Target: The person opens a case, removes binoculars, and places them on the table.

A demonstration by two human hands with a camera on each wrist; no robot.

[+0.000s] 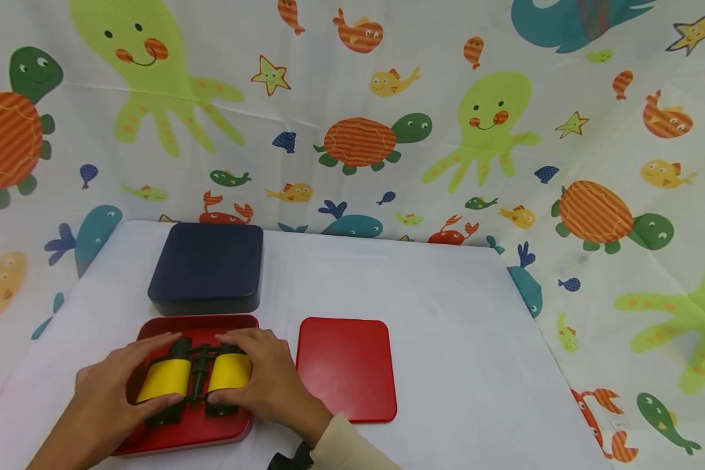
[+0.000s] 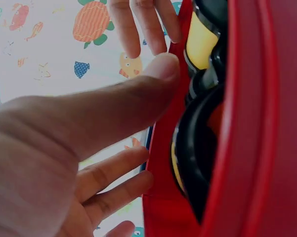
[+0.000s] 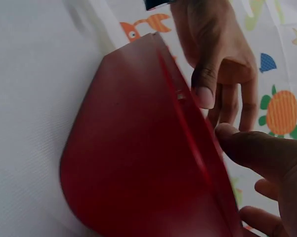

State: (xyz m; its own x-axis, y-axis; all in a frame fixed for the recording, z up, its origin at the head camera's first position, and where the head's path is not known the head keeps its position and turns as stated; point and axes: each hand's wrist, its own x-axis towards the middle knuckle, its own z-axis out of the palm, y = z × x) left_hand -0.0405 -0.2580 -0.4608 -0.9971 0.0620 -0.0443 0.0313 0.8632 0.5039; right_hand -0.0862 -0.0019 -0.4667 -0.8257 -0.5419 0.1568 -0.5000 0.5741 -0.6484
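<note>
Your pale right sleeve (image 1: 352, 447) is nearest the head camera, at the bottom edge, with a black piece (image 1: 292, 458) beside it. Your left hand (image 1: 108, 378) arches over the left barrel of the yellow and black binoculars (image 1: 200, 375), thumb and fingers parted; your right hand (image 1: 275, 373) spans the right barrel likewise. Both hands grip nothing: your wrist views show the thumb tips above the tin's rim. You have the binoculars inside the red tin (image 1: 232, 427), barrels side by side. Just behind the tin sits a dark navy box (image 1: 208, 267); to its right, a red lid (image 1: 348, 372) lies flat on the white tabletop (image 1: 464, 365).
</note>
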